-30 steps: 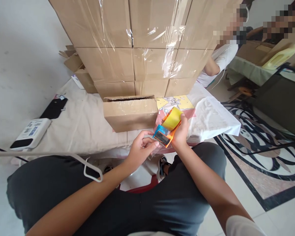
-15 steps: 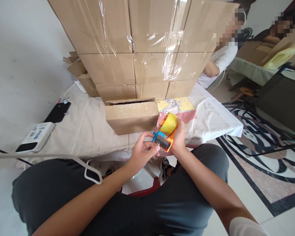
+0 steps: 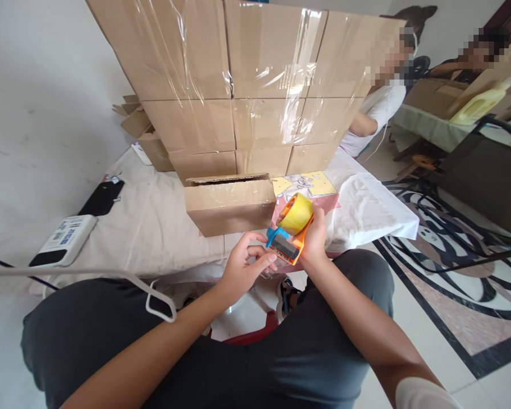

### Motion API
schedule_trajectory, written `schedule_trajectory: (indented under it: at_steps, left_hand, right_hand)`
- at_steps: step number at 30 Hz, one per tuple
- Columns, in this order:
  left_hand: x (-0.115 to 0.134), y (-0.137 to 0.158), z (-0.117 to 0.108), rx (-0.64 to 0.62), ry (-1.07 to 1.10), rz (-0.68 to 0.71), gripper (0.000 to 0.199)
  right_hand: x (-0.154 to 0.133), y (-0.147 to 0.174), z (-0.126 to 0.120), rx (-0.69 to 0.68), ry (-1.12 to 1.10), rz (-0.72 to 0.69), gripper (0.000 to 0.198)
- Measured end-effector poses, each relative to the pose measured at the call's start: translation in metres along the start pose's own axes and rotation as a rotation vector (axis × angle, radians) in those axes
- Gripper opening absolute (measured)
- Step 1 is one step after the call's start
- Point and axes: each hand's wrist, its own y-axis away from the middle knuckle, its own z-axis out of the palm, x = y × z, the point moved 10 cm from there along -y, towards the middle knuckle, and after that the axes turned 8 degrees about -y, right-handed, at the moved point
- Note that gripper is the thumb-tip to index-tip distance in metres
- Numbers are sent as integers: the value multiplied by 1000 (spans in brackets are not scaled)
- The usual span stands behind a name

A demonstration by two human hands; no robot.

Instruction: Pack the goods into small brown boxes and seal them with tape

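My right hand (image 3: pixel 315 236) grips a tape dispenser (image 3: pixel 284 246), an orange frame with a blue piece and a dark roller, loaded with a yellow tape roll (image 3: pixel 296 213). Just left of its front end is my left hand (image 3: pixel 249 264), thumb and fingers bent but apart, with nothing visible held between them. The thumb tip lies close to the dispenser's lower edge; whether it touches cannot be made out. Beyond both hands a small cardboard box (image 3: pixel 232 205) stands on the cloth-covered table (image 3: pixel 153 227), its top flap slightly raised.
Stacked cardboard boxes (image 3: pixel 204 125) wrapped in clear film rise behind the small box. A black phone-like slab (image 3: pixel 102 197) and a white device (image 3: pixel 63 241) lie at left. A pale bent bar (image 3: pixel 123 274) crosses low at left. Two people sit at right, near a dark chair (image 3: pixel 485 165).
The left fingers have come slightly away from the dispenser's blue piece. The right hand has shifted a little to the right with the dispenser. The camera view has tilted up slightly.
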Motion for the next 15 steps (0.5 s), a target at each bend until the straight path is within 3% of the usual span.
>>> schedule_trajectory:
  at_steps: [5,12,15]
  left_hand:
    - [9,5,1,12,23,58,46]
    - [2,-2,-4,-16,82,96,49]
    - [-7,-6,-11,1,91,81,48]
  right_hand:
    - [29,11,10,-20,-204,307,29]
    - [49,20,11,1,-177,415,23]
    - [70,26,6,9,-155,550,24]
